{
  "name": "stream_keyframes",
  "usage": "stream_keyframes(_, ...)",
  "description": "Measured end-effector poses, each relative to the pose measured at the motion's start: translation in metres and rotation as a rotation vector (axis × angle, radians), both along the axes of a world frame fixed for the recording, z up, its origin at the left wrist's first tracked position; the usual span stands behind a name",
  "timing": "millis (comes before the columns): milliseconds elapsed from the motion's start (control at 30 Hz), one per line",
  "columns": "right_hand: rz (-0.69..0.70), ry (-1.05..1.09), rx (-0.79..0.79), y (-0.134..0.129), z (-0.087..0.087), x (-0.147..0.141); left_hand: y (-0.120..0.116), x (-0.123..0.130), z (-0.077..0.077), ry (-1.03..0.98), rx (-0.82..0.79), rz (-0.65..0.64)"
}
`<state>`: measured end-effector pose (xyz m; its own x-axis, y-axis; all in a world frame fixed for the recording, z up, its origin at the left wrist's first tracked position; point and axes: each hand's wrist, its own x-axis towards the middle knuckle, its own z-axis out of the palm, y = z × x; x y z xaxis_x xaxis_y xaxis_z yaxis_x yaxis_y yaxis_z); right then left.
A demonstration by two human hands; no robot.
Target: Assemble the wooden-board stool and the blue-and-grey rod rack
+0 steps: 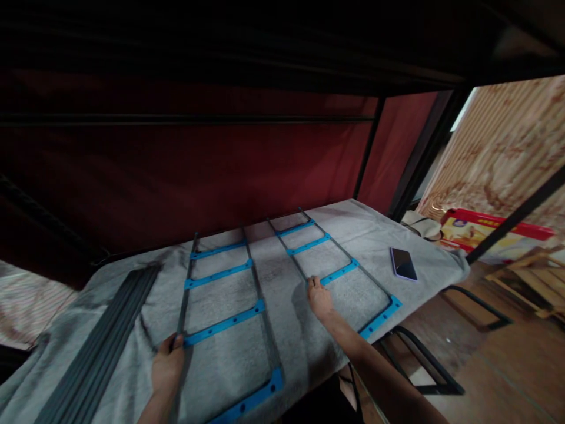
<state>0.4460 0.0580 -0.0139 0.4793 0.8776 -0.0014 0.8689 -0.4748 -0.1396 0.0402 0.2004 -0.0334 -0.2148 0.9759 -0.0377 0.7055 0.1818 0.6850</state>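
The left hand, in the lower left of the frame, is closing its grip around the left tube of a ladder-shaped frame of grey tubes and flat blue crossbars, beside the left end of its third crossbar from the top. The right hand, right of centre, is pinching the left tube of a second ladder-shaped frame of grey tubes and blue crossbars, its grip clamping at the left end of that frame's third crossbar. Both ladder-shaped frames are lying flat and apart, side by side, each showing four crossbars with dark holes, on a counter covered with rumpled grey cloth.

At the lower left, a bundle of long straight grey tubes is lying slantwise, apart from the left frame. To the right, a rectangular phone with a dark screen and purple edge is resting on the cloth. A dark red cloth is hanging behind the counter, with a horizontal black metal bar crossing before it. A red and yellow printed box is sitting beyond the counter at the right of the frame.
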Motion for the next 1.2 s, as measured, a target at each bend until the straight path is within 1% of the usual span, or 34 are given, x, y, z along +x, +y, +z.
stream_keyframes(133, -0.007, -0.013, 0.015, 0.001, -0.004, 0.0, 0.002, -0.003, 0.0, -0.176, -0.086, 0.102)
stream_keyframes(200, -0.008, -0.019, 0.019, 0.002, -0.005, 0.0, 0.004, -0.007, 0.0, -0.257, -0.074, 0.147)
stream_keyframes(267, -0.023, -0.029, 0.023, 0.004, -0.007, 0.0, 0.005, -0.012, 0.0, -0.278, -0.036, 0.143)
stream_keyframes(333, -0.05, -0.041, 0.03, 0.005, -0.011, -0.001, 0.005, -0.015, 0.002, -0.242, 0.002, 0.112)
stream_keyframes(467, -0.089, -0.068, 0.069, 0.006, -0.018, -0.002, 0.005, -0.013, 0.008, -0.11, 0.002, 0.07)
stream_keyframes(600, -0.099, -0.19, 0.169, 0.001, -0.023, -0.009, 0.005, -0.007, 0.008, -0.043, 0.026, 0.064)
stream_keyframes(667, -0.048, -0.258, 0.236, -0.005, -0.028, -0.019, 0.004, -0.005, 0.006, -0.033, 0.04, 0.049)
stream_keyframes(733, 0.054, -0.276, 0.285, -0.013, -0.038, -0.032, 0.002, -0.005, 0.004, -0.026, 0.053, 0.046)
stream_keyframes(900, 0.245, -0.193, 0.408, -0.032, -0.07, -0.063, -0.002, -0.004, -0.004, -0.01, 0.077, 0.077)
stream_keyframes(933, 0.265, -0.188, 0.431, -0.033, -0.075, -0.067, -0.005, -0.004, -0.005, -0.003, 0.083, 0.083)
stream_keyframes(1000, 0.25, -0.205, 0.463, -0.035, -0.08, -0.069, -0.01, -0.006, -0.004, 0.018, 0.123, 0.071)
stream_keyframes(1067, 0.189, -0.241, 0.476, -0.034, -0.079, -0.068, -0.018, -0.014, 0.001, 0.068, 0.198, 0.028)
stream_keyframes(1133, 0.137, -0.269, 0.473, -0.032, -0.074, -0.067, -0.027, -0.028, 0.011, 0.171, 0.273, 0.002)
stream_keyframes(1200, 0.118, -0.267, 0.472, -0.031, -0.068, -0.067, -0.036, -0.048, 0.024, 0.343, 0.294, 0.034)
